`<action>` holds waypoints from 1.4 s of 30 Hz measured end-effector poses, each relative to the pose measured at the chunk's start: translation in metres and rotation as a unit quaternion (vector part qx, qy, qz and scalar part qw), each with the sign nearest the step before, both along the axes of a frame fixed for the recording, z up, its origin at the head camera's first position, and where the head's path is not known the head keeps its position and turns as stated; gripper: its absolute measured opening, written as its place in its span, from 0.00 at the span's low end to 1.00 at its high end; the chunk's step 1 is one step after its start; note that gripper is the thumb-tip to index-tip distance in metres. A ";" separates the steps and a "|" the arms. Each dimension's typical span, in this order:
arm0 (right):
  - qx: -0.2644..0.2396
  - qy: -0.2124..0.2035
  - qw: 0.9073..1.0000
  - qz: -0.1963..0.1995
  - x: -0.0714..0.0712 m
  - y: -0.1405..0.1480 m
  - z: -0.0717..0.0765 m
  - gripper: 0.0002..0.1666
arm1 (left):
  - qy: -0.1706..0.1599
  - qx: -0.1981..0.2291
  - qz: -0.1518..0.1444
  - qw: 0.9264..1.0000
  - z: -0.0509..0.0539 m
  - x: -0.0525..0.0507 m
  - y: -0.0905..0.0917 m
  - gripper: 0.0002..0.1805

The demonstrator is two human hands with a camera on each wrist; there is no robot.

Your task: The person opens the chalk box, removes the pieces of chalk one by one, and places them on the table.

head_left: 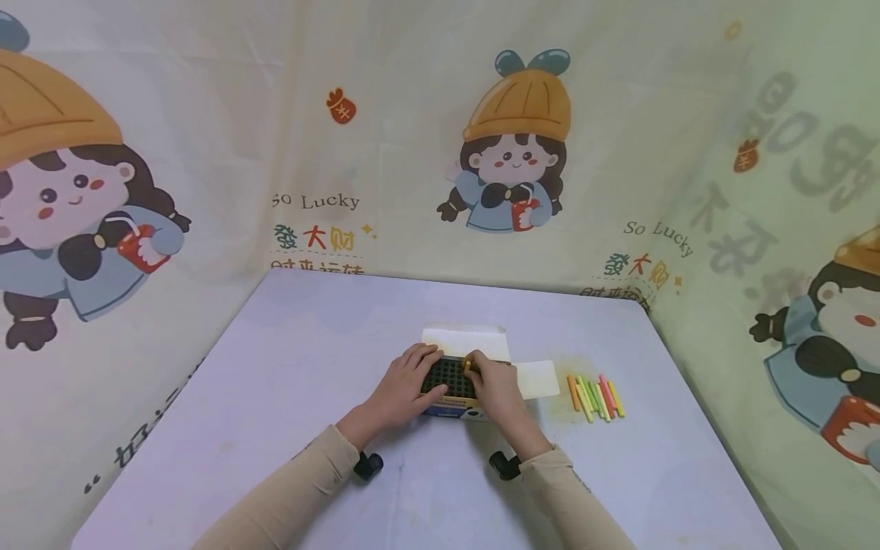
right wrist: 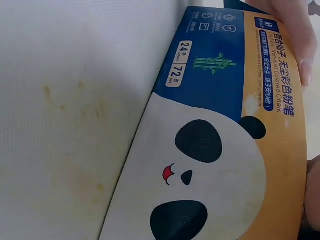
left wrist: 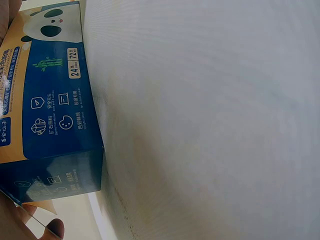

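Note:
A chalk box (head_left: 450, 406), blue and orange with a panda face, sits with its top flaps folded out. Inside it is a black insert (head_left: 447, 376) full of round holes. My left hand (head_left: 406, 386) holds the box at its left end, thumb along the near top edge and fingers toward the far side. Over the right part of the insert, my right hand (head_left: 496, 386) pinches an orange-yellow chalk stick (head_left: 468, 367); its lower end is hard to make out. Both wrist views show the printed box front (left wrist: 60, 95), with the panda (right wrist: 200, 175) large in the right one.
Several loose chalk sticks (head_left: 596, 397) in orange, yellow, green and pink lie right of the box. A white flap (head_left: 538, 379) reaches toward them, and another flap (head_left: 464, 338) lies behind. The white table (head_left: 309, 344) ends at a printed cloth backdrop.

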State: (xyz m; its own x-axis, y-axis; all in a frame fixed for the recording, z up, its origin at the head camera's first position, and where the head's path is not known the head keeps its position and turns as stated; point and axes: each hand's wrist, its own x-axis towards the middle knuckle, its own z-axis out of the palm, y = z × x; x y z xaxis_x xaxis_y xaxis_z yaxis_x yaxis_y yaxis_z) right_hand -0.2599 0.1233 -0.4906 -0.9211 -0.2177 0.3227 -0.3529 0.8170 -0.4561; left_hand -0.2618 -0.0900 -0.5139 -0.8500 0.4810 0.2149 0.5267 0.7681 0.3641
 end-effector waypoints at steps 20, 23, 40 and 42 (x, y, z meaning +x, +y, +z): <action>-0.083 -0.030 0.995 -0.038 -0.001 0.002 0.001 0.13 | 0.008 0.006 -0.008 1.000 -0.002 0.000 -0.001 0.39; -0.104 -0.027 0.994 -0.036 -0.001 0.006 0.004 0.18 | 0.006 0.005 -0.008 1.000 -0.003 0.000 -0.001 0.40; -0.094 -0.077 0.986 -0.113 -0.014 0.080 0.019 0.24 | 0.004 0.007 -0.004 1.000 0.002 0.000 0.001 0.39; -0.096 -0.086 0.984 -0.124 -0.014 0.089 0.016 0.24 | 0.011 0.014 -0.007 1.000 0.002 0.001 0.001 0.39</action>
State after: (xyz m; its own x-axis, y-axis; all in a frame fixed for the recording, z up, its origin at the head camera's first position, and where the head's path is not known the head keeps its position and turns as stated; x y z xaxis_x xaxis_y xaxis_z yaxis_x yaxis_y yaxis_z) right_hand -0.2741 0.2128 -0.4741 -0.9829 0.0709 0.1697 -0.0567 0.7609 -0.6464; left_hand -0.2606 -0.0888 -0.5119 -0.8381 0.4863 0.2471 0.5454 0.7508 0.3726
